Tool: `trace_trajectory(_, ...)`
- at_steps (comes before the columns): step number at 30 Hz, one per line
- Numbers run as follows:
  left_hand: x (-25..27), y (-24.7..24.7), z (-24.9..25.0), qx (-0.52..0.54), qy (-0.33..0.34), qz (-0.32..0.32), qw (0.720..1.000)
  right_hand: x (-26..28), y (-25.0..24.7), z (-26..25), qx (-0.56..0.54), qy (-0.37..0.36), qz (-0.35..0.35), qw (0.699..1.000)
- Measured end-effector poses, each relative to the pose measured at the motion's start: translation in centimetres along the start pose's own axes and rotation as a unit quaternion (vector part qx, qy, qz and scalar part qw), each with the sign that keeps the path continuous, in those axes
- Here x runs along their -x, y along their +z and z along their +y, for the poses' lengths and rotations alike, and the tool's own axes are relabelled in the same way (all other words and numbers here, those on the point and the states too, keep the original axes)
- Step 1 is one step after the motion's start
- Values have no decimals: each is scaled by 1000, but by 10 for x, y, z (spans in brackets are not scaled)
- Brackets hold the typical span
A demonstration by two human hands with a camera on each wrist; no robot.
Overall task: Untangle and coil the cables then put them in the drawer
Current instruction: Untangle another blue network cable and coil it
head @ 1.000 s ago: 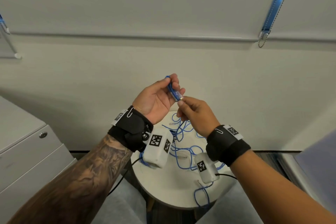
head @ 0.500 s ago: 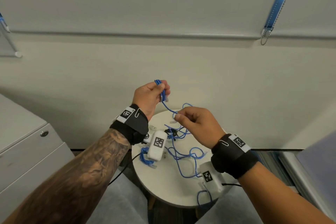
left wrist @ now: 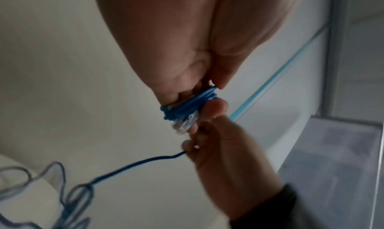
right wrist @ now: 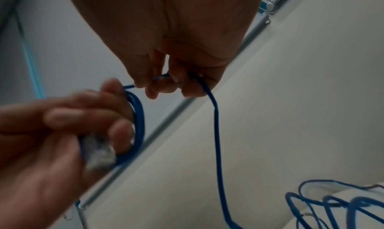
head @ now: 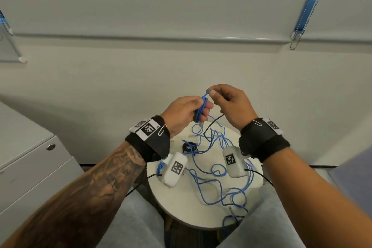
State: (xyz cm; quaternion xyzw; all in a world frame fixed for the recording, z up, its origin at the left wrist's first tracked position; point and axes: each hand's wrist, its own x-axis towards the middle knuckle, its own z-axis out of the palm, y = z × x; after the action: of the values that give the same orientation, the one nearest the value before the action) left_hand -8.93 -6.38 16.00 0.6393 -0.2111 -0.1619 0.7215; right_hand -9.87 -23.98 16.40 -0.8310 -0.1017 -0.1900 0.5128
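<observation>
My left hand (head: 188, 113) holds a small coil of thin blue cable (head: 201, 108) wound round its fingers, with a clear plug (left wrist: 184, 123) at the coil's lower end. My right hand (head: 225, 99) pinches the same blue cable (right wrist: 216, 117) just above the coil, and the strand trails down from it. The loose length drops to a tangle of blue cables (head: 217, 167) on the round white table (head: 181, 203) below both hands. A thin black cable (head: 211, 125) runs through the tangle. In the left wrist view the coil (left wrist: 187, 107) sits between fingers and thumb.
A grey drawer cabinet (head: 30, 167) with a round lock (head: 50, 146) stands at the left, its drawers closed. A small black clip-like object (head: 188, 147) lies on the table among the cables. A wall and window blind with a bead chain (head: 296, 40) rise behind.
My right hand rose from near the table up to the top of the coil, bringing another turn of cable. The left hand's coil has grown thicker, and both hands now sit close together.
</observation>
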Motion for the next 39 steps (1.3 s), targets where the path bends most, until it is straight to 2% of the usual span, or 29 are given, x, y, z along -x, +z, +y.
trace_trajectory(4, -4, -3, 10, 170, -12, -8, 985, 2, 19, 12, -41, 20, -3, 999)
trace_trajectory(8, -10, -9, 7, 335, -22, 28, 942, 5, 43, 17, -77, 57, -28, 995)
trace_trajectory(10, -15, -14, 7, 370, -19, 53, 927, 9, 54, 22, -73, 70, -45, 994)
trace_trajectory(12, -20, -18, 3, 372, -15, 81, 925, 15, 63, 28, -66, 80, -56, 993)
trace_trajectory(16, -32, -23, -7, 348, 6, 143, 926, 25, 74, 38, -48, 98, -84, 990)
trace_trajectory(20, -47, -43, -13, 294, 25, 196, 935, 40, 70, 49, 8, 78, -101, 992)
trace_trajectory(24, -54, -51, -33, 179, 31, 244, 953, 43, 63, 47, 12, 76, -131, 988)
trace_trajectory(26, -53, -53, -40, 57, 25, 259, 964, 40, 58, 45, -15, 74, -130, 989)
trace_trajectory(28, -51, -52, -48, -78, 26, 227, 970, 34, 51, 42, -71, 77, -98, 990)
trace_trajectory(32, -40, -40, -57, -243, 16, 89, 966, 15, 40, 37, -122, 73, -49, 989)
trace_trajectory(35, -33, -33, -50, -238, -5, 34, 971, 0, 35, 41, -86, 40, -39, 995)
trace_trajectory(39, -35, -25, -35, -217, -9, 37, 975, -13, 33, 50, -98, 40, -19, 994)
